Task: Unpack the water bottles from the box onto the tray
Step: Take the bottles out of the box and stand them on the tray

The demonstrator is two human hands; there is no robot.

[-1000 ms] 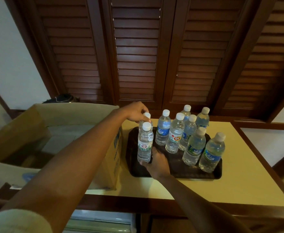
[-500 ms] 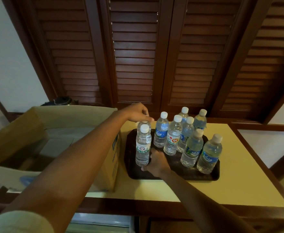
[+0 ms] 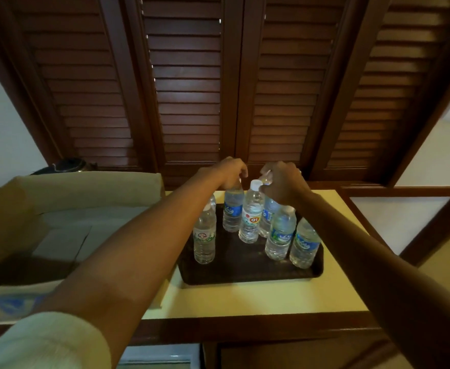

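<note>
The person is tidying the back row of water bottles (image 3: 250, 217) standing on the tray (image 3: 245, 275) beside the box (image 3: 85, 187), the left hand (image 3: 229, 169) gripping one cap and the right hand (image 3: 282, 182) another, likely nudging them closer next.

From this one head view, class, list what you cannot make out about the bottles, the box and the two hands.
- Bottle count on the tray: the back ones are hidden by the right hand and the front bottles.
- Cap of the blue-label bottle: covered by the left hand, so its grip is unclear.
- Box contents: the left forearm and shadow hide part of the inside.
- Label print: too small to read.
</note>
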